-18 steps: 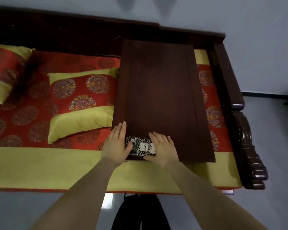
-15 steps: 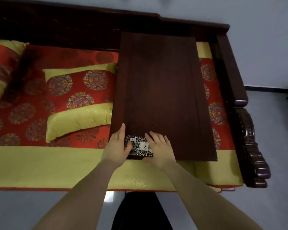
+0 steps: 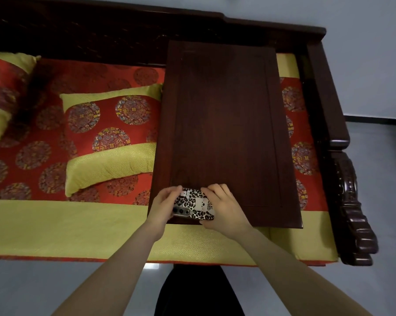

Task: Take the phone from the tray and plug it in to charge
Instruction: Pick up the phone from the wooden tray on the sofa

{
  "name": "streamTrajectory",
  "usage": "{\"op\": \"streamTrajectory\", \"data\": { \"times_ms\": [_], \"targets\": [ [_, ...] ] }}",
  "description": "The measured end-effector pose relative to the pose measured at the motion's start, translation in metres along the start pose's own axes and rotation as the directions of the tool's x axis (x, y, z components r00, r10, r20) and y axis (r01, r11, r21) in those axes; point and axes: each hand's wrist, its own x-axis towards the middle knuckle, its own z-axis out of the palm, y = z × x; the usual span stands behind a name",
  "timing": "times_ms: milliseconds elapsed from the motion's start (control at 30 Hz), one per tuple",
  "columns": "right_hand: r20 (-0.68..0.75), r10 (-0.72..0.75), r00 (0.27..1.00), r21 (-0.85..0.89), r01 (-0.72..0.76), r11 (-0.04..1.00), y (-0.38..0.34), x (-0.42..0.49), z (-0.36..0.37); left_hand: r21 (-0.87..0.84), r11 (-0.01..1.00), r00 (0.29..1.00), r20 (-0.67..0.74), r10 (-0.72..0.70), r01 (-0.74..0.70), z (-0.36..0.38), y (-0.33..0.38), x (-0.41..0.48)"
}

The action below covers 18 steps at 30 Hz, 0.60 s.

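A phone in a leopard-print case lies face down at the near end of a long dark wooden tray. Its camera lenses point toward my left. My left hand wraps around the camera end, fingers curled over the far edge. My right hand grips the other end, fingers over the top and thumb under the near edge. The phone looks tilted up slightly from the tray. No charger or cable is in view.
The tray rests on a red and yellow cushioned wooden bench. A matching pillow lies just left of the tray, another pillow at the far left. A carved dark armrest stands at the right. Grey floor lies in front.
Both hands went from lying flat beside the phone to curling around its ends. The phone has tilted up off the tray's near end.
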Motion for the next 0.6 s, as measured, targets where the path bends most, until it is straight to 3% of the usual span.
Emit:
{"op": "streamTrajectory", "data": {
  "times_ms": [67, 233, 400, 600],
  "targets": [
    [-0.016, -0.017, 1.000, 0.003, 0.017, 1.000, 0.001, 0.001, -0.008, 0.005, 0.999, 0.992, 0.118, -0.049, 0.049, 0.000, -0.002, -0.004],
    [0.023, -0.089, 0.996, -0.039, 0.090, 0.995, -0.005, 0.004, -0.026, -0.110, 0.992, 0.992, 0.116, -0.041, 0.054, -0.007, 0.000, -0.020],
    [0.102, -0.222, 0.970, -0.089, 0.231, 0.969, -0.038, 0.031, -0.036, -0.297, 0.955, 0.999, 0.016, 0.029, -0.023, -0.050, 0.005, -0.050],
    [0.152, -0.390, 0.908, -0.042, 0.400, 0.915, -0.156, 0.078, -0.027, -0.452, 0.872, 0.978, -0.169, 0.122, -0.187, -0.158, 0.005, -0.105]
  ]
}}
